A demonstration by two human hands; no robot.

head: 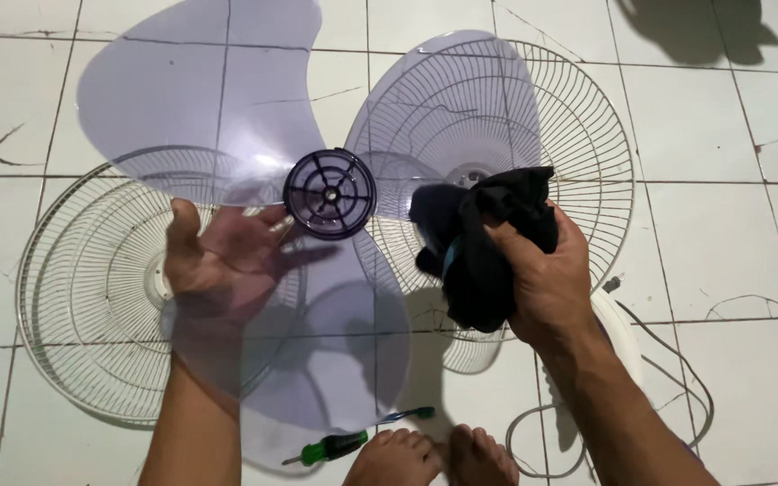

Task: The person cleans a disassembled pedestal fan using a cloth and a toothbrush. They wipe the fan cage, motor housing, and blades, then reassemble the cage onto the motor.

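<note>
White floor tiles (722, 252), cracked in places, fill the view from above. Nearest the camera are the person's bare feet (434, 457), with a green-handled screwdriver (339, 445) lying just to their left and a white cord (542, 432) looping to their right. Above these, the left hand (218, 261) is spread wide, palm up, behind the translucent purple fan blade (254, 117), fingers supporting it beside the dark round hub (330, 193). The right hand (542, 279) is closed around a bunched black cloth (479, 238), held just right of the hub and touching or nearly touching the blade's right lobe. So the blade lies between the hands, its face tilted toward the camera, hub roughly level with the cloth; the cloth hand is the nearer one to the right lobe. Farther back, two white wire fan guards rest on the tiles: one guard (74, 297) behind the left hand, the other guard (569, 153) behind the right.
</note>
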